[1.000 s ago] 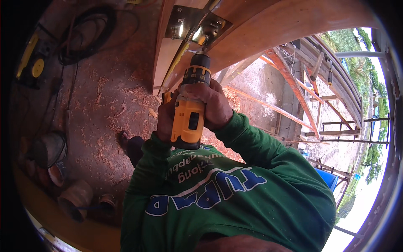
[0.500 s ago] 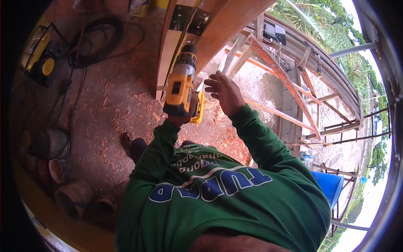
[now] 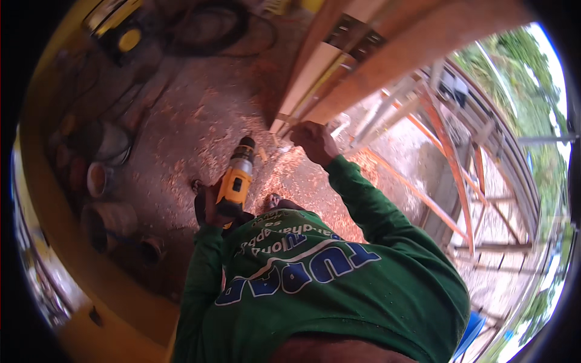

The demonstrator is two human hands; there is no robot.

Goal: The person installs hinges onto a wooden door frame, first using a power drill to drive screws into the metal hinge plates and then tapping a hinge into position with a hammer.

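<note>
My left hand (image 3: 212,204) is wrapped round the grip of a yellow-and-black cordless drill (image 3: 235,181), held low in front of my body. The drill's chuck points away from me, apart from the wood. Beside the lower end of a wooden door edge (image 3: 307,78) is my right hand (image 3: 316,142), its fingers curled together. Whatever those fingers hold, if anything, is hidden. Further up, a dark metal hinge (image 3: 354,37) with screw holes lies open across the door edge and the brown wooden post (image 3: 417,54) beside it.
Wood shavings (image 3: 302,175) litter the floor. Buckets (image 3: 100,179) stand at the left, with a yellow-and-black machine (image 3: 124,36) and coiled hose (image 3: 212,30) beyond. On the right are slanted wooden braces (image 3: 448,160) and a blue container (image 3: 472,333).
My left hand has drawn the drill back from the hinge, down and to the left. My right hand's spread fingers have curled in by the door's lower end. The view has shifted.
</note>
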